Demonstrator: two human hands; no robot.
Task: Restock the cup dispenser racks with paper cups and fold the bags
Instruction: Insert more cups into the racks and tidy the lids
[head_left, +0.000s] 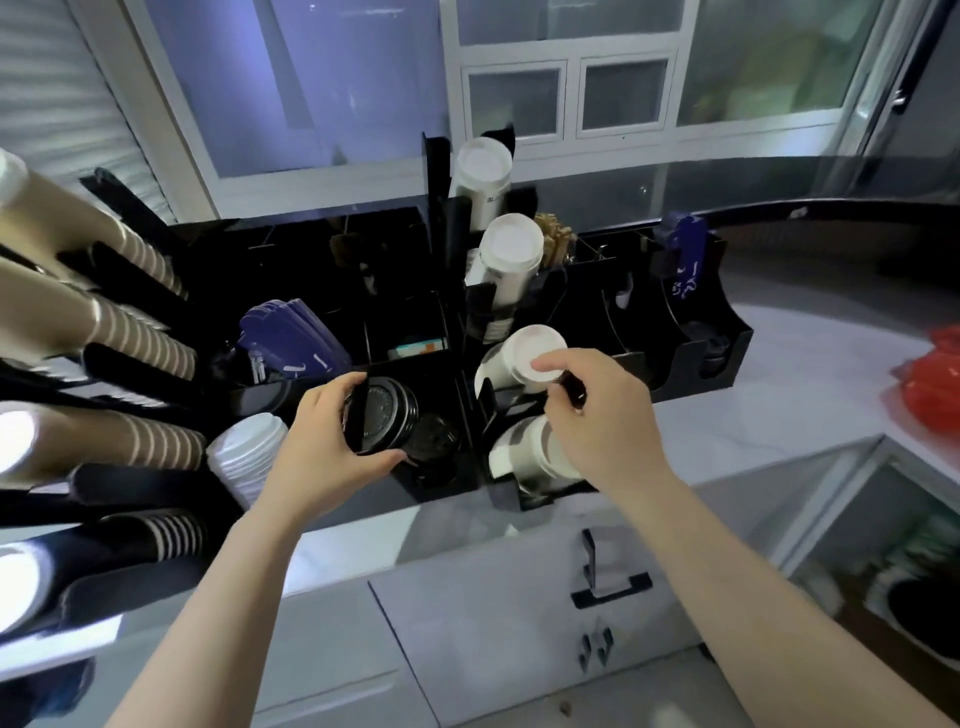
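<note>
A black cup dispenser rack (691, 358) stands on the counter with white paper cup stacks lying in its slots. My left hand (327, 447) grips a stack of black lids (387, 413) at a front compartment. My right hand (597, 410) rests on the two lowest stacks: its thumb touches the bottom of a white cup stack (514, 353), and its fingers lie on the white cup stack (524, 452) below. Two more white stacks (506, 254) sit higher in the same column. No bags show in my hands.
A second rack at the left holds brown ribbed cup stacks (145, 332) and white lids (249, 452). Blue sleeves (291, 338) sit in a middle compartment. A red bag (935, 379) lies on the marble counter (779, 415) at right. White cabinet doors (493, 623) are below.
</note>
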